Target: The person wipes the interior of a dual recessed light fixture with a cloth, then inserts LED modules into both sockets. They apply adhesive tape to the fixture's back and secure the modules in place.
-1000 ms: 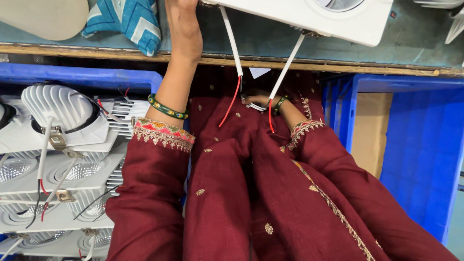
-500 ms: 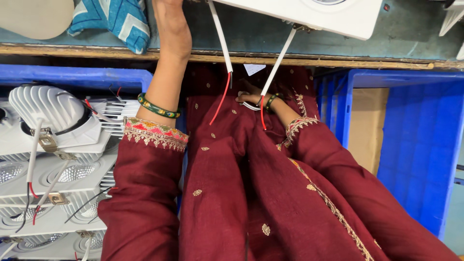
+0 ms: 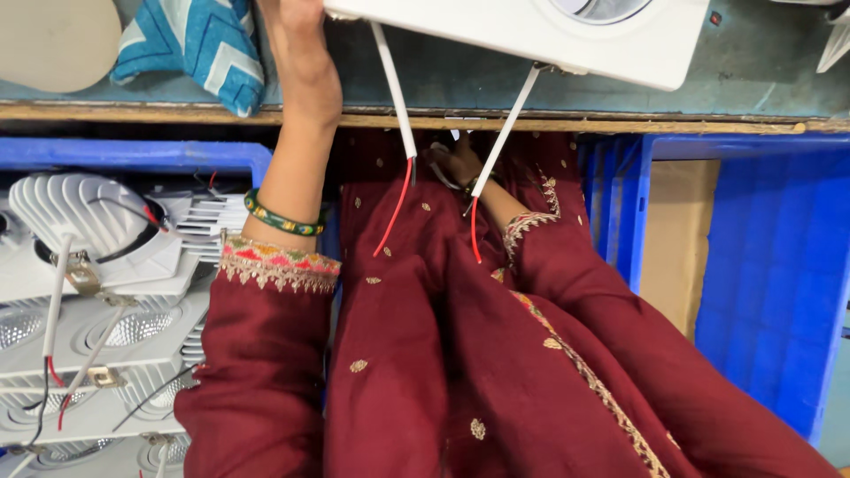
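Note:
A white square light fixture (image 3: 531, 35) lies on the teal worktable (image 3: 460, 84) at the top of the view. Two white cables with red ends, one on the left (image 3: 394, 115) and one on the right (image 3: 500, 142), hang from it over the table's wooden edge. My left hand (image 3: 297, 31) reaches up to the fixture's left end and its fingers are cut off by the frame. My right hand (image 3: 456, 164) sits low under the table edge, by the right cable's red tip, fingers curled. What it holds is hidden. Maroon embroidered sleeves cover both arms.
A blue crate (image 3: 133, 155) at the left holds several white finned light fixtures (image 3: 80, 221) with wires. Another blue crate (image 3: 770, 265) with a cardboard sheet (image 3: 677, 239) stands at the right. A blue patterned cloth (image 3: 199, 44) and a beige round object (image 3: 53, 40) lie on the table.
The fixture and my left hand have shifted a little left and up on the table, and the hanging cables followed. My right hand stays under the table edge.

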